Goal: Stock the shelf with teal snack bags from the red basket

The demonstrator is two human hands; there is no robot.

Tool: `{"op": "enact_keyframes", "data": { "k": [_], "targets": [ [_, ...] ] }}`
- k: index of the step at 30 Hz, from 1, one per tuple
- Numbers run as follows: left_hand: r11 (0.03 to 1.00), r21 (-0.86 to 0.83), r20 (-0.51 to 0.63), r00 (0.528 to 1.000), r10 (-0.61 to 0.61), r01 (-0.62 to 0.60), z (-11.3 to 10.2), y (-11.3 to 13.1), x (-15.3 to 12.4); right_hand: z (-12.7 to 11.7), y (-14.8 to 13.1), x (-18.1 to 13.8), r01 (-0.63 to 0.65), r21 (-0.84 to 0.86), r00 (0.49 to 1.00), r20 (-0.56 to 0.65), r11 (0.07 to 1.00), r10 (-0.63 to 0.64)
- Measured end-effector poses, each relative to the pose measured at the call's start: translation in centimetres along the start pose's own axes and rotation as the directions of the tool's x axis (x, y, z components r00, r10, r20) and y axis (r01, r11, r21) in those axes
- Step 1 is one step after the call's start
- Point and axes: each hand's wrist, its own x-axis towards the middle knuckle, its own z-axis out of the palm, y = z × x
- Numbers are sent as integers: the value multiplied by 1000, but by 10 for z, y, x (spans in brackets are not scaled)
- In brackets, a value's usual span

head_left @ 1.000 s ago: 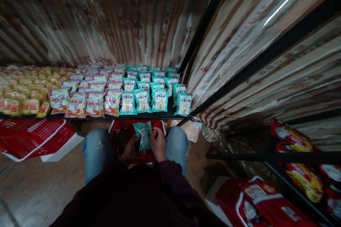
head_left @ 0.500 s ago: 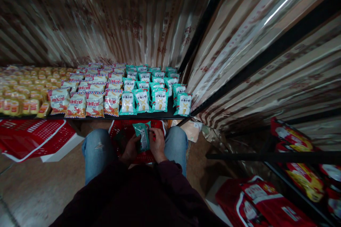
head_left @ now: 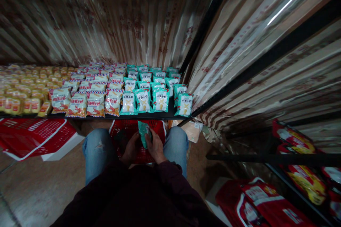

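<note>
I hold one teal snack packet (head_left: 144, 132) over a red basket (head_left: 125, 136) that sits between my knees. My right hand (head_left: 155, 145) covers most of the packet and grips it. My left hand (head_left: 131, 147) is at the packet's left edge and seems to touch it. Ahead, on a low black shelf (head_left: 149, 116), stand rows of the same teal packets (head_left: 160, 99).
Red-and-white striped snack bags (head_left: 95, 103) and yellow packets (head_left: 23, 92) fill the shelf to the left. A second red basket (head_left: 34, 138) lies on the floor at the left. Red bags (head_left: 266, 202) lie low at the right. Plastic-wrapped racks rise behind and to the right.
My right hand has slid over the packet, which has turned from face-on to mostly hidden under my fingers. The left hand stays beside it.
</note>
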Motion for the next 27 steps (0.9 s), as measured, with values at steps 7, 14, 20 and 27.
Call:
{"op": "enact_keyframes", "data": {
  "k": [7,14,20,27],
  "targets": [
    [955,277,-86,987,138,-109,-4,4,-2,-2,3,6,-79,192,994,85,978,63],
    [885,415,-138,947,290,-211,-12,-9,10,-6,6,7,-128,245,971,226,961,72],
    [743,595,-114,883,456,-307,-13,-12,11,-6,5,5,-252,480,945,309,840,106],
    [825,526,-180,922,343,-205,1,-4,-2,0,7,1,-288,709,955,266,643,134]
  ]
}}
